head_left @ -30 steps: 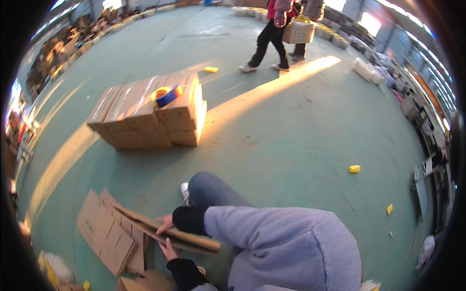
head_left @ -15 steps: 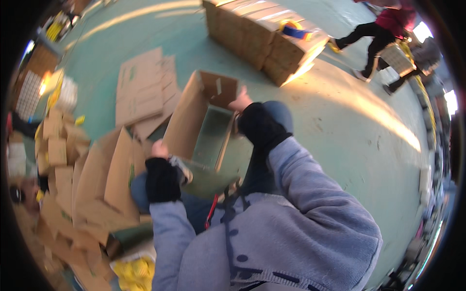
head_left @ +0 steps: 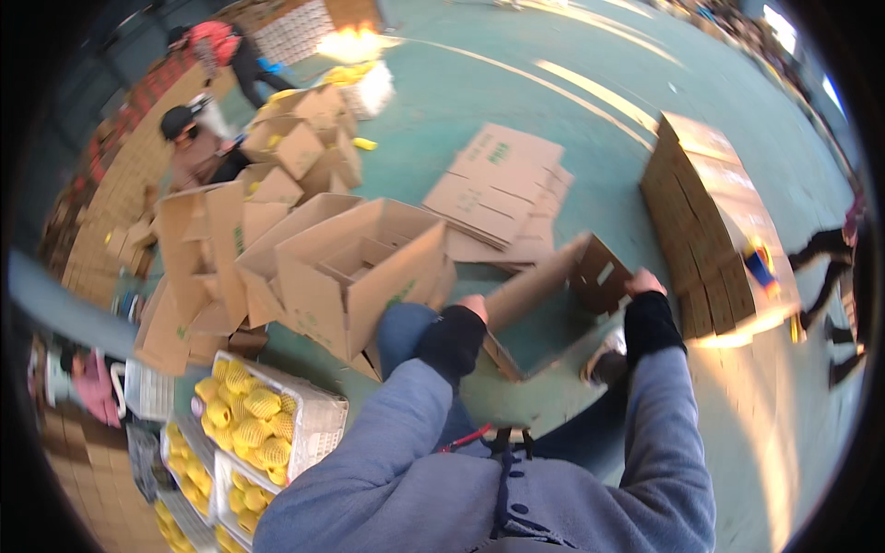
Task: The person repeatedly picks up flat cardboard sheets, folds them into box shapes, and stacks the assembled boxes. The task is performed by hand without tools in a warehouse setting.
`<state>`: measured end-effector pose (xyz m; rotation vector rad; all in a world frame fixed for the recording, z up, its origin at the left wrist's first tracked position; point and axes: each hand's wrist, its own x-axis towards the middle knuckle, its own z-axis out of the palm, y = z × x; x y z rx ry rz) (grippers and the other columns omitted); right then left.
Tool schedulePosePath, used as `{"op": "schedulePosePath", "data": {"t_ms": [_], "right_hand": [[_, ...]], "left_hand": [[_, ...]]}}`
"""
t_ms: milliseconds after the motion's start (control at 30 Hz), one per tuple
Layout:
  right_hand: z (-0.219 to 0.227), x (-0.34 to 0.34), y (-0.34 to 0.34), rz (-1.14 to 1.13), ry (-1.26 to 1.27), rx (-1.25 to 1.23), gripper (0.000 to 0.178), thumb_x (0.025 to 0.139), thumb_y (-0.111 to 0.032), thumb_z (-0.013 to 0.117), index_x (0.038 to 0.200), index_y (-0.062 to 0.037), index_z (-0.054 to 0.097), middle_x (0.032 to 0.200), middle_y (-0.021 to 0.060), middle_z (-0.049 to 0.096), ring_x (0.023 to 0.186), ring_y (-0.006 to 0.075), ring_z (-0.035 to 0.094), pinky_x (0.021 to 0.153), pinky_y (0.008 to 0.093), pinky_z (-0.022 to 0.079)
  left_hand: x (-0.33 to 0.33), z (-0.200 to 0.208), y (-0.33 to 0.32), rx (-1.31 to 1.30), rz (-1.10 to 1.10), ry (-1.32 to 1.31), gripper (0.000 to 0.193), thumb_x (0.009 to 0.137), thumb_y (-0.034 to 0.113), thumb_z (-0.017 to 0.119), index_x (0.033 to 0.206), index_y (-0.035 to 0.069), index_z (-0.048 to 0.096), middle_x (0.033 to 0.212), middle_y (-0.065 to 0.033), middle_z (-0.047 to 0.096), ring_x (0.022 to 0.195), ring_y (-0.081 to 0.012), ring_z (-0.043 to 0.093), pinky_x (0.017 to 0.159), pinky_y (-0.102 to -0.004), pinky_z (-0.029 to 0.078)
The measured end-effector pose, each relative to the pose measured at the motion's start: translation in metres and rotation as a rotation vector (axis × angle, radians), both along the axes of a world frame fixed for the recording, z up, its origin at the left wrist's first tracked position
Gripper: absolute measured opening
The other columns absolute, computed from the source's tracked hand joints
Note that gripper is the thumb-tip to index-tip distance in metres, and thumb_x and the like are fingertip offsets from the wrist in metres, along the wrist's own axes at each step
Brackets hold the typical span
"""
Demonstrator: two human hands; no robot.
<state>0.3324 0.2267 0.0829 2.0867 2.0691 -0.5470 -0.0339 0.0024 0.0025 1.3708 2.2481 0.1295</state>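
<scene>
A brown cardboard box (head_left: 537, 288) stands opened out between my hands, and the green floor shows through its middle. My left hand (head_left: 475, 308) is closed on its left wall, near my left knee. On the opposite side, my right hand (head_left: 643, 283) grips the rim at the right corner. Just beyond the box lies a stack of flattened cartons (head_left: 498, 184) with green print. Left of my left hand stands an opened carton (head_left: 355, 267) with cardboard dividers inside.
More opened cartons (head_left: 198, 258) crowd the left. Crates of fruit in yellow foam nets (head_left: 253, 415) stand at lower left. A row of closed cartons (head_left: 687, 203) with a tape roll (head_left: 763, 267) is at right. Two people (head_left: 198, 138) bend at upper left; another person's legs (head_left: 825, 267) show at right.
The view has swung left, bringing the fruit crates and people there into sight. Both hands still hold the box, which has turned and shifted to the right in the picture.
</scene>
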Motion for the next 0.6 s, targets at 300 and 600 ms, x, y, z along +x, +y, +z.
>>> {"op": "schedulePosePath", "data": {"t_ms": [300,600], "right_hand": [[-0.060,-0.017,-0.004,0.471,0.335,-0.196,0.058,0.076,-0.032,0.071,0.127,-0.0095,0.055,0.119,0.0196,0.061,0.111,0.0363,0.058,0.093,0.0402,0.047],[-0.074,-0.018,-0.112,0.523,0.208,-0.101,0.058,0.081,-0.037,0.068,0.129,-0.0104,0.049,0.119,0.0198,0.060,0.111,0.0359,0.057,0.093,0.0405,0.046]], "left_hand": [[-0.002,0.056,0.009,-0.078,0.102,0.051,0.022,0.082,0.014,0.056,0.095,0.003,0.070,0.103,-0.0207,0.066,0.098,-0.0364,0.064,0.084,-0.0447,0.052],[-0.032,0.050,0.028,0.021,-0.166,0.114,0.024,0.077,0.016,0.058,0.092,0.002,0.070,0.099,-0.0220,0.067,0.095,-0.0388,0.064,0.083,-0.0457,0.052]]}}
